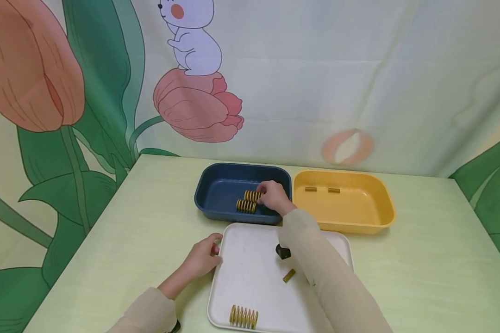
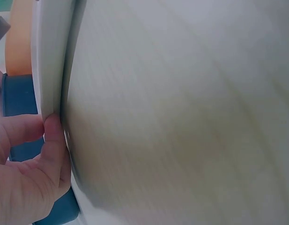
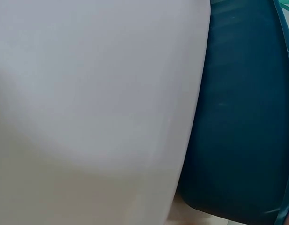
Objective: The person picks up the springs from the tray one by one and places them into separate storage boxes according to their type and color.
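My left hand [image 1: 202, 257] pinches the left rim of a white tray [image 1: 250, 273] between thumb and fingers. The left wrist view shows the tray's edge between the thumb and index fingertip [image 2: 53, 124]. Reaching into a dark blue bin [image 1: 216, 213], my right hand [image 1: 273, 196] has its curled fingers around the right end of a large brass-coloured coil spring [image 1: 252, 196]. Another large coil spring [image 1: 246, 206] lies just in front of it. On the tray are a large coil spring [image 1: 243, 317] at the front left and a small coil spring [image 1: 289, 275] beside the right sleeve.
A yellow bin [image 1: 350, 222] stands right of the blue one, with two small springs [image 1: 310, 189] inside near its back wall. Both bins sit behind the tray on a pale green tabletop [image 1: 425, 259]. A printed curtain [image 1: 300, 92] hangs behind the table.
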### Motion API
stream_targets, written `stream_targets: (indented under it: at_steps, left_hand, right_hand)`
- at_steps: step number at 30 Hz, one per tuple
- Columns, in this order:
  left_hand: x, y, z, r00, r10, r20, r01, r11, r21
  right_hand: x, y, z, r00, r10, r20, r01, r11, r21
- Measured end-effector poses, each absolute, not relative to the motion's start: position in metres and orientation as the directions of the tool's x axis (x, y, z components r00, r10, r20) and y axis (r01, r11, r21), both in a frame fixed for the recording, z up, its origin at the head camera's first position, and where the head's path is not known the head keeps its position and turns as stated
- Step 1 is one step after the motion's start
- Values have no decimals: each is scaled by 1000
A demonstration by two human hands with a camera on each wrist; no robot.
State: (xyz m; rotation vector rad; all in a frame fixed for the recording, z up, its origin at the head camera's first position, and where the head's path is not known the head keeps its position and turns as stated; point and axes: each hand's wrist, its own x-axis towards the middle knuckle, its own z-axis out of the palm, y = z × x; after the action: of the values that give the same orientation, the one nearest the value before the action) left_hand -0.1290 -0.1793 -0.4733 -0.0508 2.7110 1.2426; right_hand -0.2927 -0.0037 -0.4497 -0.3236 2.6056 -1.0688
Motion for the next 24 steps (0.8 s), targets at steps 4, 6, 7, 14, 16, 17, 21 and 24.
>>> stream_targets:
  at_steps: [4,6,7,14,16,17,21,24]
  left_hand:
    - [-129,-179,-474,-987,33,-160,-99,656,748]
    - [-129,-179,-474,-987,31,-157,-97,661,744]
    - [-129,-180,-474,-987,30,-156,-97,663,742]
    - [-129,-179,-473,-988,33,-154,-95,657,748]
    - [-130,-178,-473,-987,30,-159,-100,655,749]
    - [-130,-178,-473,-987,29,-160,-103,654,749]
    - [-130,-178,-473,-986,25,-164,-107,657,747]
    - [-130,-178,-472,-987,23,-158,-104,658,746]
  right_hand:
    - [-293,-4,-450,-923,-325,-206,-86,696,-713]
    - [-294,-4,-451,-919,-334,-207,-92,696,-712]
    - [-294,-3,-451,-918,-339,-207,-95,695,-713]
    - [-295,-4,-453,-906,-370,-205,-121,693,-711]
    - [-296,-4,-453,-904,-373,-206,-125,694,-709]
    - [-296,-4,-453,-904,-374,-207,-124,694,-709]
    - [-296,-4,-453,-903,-375,-211,-124,697,-706]
    - [-296,-4,-453,-900,-380,-214,-130,702,-700]
